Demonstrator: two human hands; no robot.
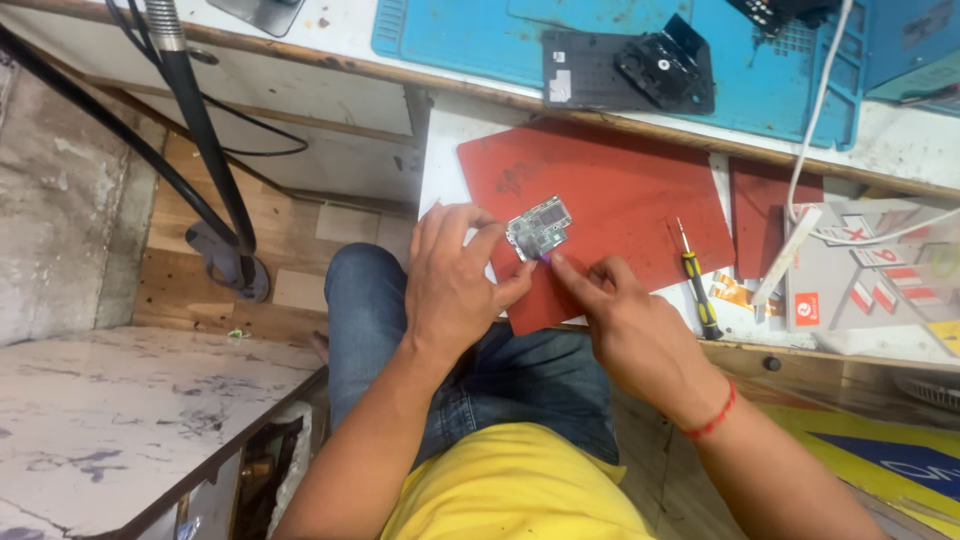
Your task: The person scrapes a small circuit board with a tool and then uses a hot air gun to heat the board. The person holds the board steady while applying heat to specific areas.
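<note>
A small grey-green circuit board point(538, 229) rests on a red work mat point(620, 190) near the mat's front edge. My left hand point(455, 285) pinches the board's left and lower edge between thumb and fingers. My right hand point(615, 315) comes in from the right, its fingertips closed on a tiny purple-tipped piece pressed against the board's lower corner. A red thread band circles my right wrist. My knee in blue jeans sits just below both hands.
A yellow-and-black screwdriver point(697, 280) lies on the mat's right edge. A dark phone frame point(628, 70) rests on a blue mat point(760, 80) further back. A white cable point(815, 130) and a printed box point(870, 275) sit at the right. Black hoses point(205, 130) hang at left above a marble slab point(120, 420).
</note>
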